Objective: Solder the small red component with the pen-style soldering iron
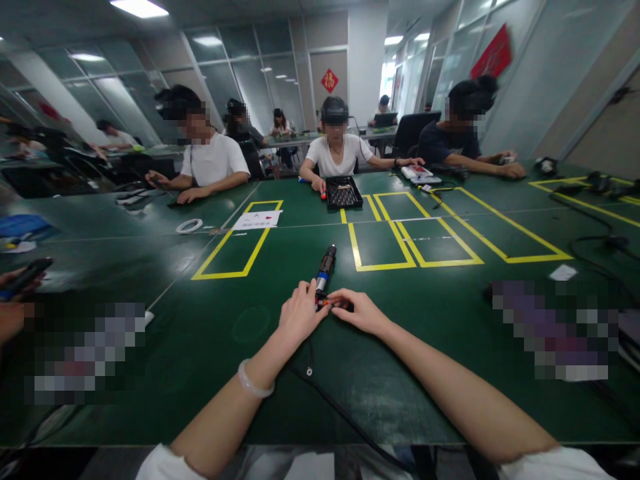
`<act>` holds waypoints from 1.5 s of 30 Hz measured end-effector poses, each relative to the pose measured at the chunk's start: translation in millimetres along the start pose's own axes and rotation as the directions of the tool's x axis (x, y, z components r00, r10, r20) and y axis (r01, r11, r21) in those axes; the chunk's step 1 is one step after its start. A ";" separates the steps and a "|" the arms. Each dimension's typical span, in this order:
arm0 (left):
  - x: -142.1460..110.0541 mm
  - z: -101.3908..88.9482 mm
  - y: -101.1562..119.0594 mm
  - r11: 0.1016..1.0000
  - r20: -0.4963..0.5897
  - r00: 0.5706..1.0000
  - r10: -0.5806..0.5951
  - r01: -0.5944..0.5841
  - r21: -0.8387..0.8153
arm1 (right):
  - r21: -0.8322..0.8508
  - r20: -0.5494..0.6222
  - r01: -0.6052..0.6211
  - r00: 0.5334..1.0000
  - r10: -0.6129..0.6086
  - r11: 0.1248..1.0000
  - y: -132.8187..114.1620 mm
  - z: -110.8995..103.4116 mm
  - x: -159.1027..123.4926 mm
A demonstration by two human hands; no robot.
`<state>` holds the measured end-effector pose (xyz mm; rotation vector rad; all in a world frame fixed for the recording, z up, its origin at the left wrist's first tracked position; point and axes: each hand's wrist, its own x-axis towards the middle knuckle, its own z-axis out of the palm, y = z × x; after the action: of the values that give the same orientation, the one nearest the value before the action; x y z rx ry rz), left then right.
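Observation:
A black and blue electric screwdriver (326, 270) lies on the green table, its metal tip pointing away from me. My left hand (301, 311) is closed around its rear end, the thumb reaching toward small orange-red parts (323, 303) there. Beside it, my right hand (361, 309) has curled fingers meeting the same spot. A small dark piece (345, 305) shows under those fingers, too hidden to name. A black cord (345, 418) runs from below my hands toward the near table edge, with a small ring-shaped end (309, 371) near it.
Yellow tape rectangles (384, 269) mark the table. Across from me, a person handles a black tray (344, 193) of small parts. A white sheet (257, 219) and a tape roll (189, 227) lie left of centre. Dark cables (585, 217) run along the right side.

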<state>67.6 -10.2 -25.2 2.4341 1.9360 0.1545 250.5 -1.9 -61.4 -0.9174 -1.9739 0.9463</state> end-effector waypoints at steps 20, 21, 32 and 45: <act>-66.6 -15.4 -174.6 0.962 0.069 0.960 -0.272 0.273 -0.002 | -0.010 0.034 -0.042 0.999 0.043 0.999 -1.5 -2.7 -0.7; -68.8 -13.8 -187.8 0.957 0.063 0.955 -0.288 0.289 0.005 | -0.014 0.034 -0.044 0.998 0.044 0.999 -2.0 -2.7 -0.5; -82.8 -29.0 -221.2 0.945 -0.090 0.945 -0.314 0.321 0.070 | -0.021 0.045 -0.039 0.998 0.040 0.999 -0.6 -2.0 -0.1; -62.1 -53.4 -134.5 0.966 -0.180 0.970 -0.160 0.116 -0.232 | -0.005 0.043 -0.062 0.997 0.062 0.998 -1.2 -1.0 0.5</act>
<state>-81.8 -42.2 13.0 2.2061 2.0318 0.5949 250.8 -1.8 -59.7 -0.9731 -1.9940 1.0053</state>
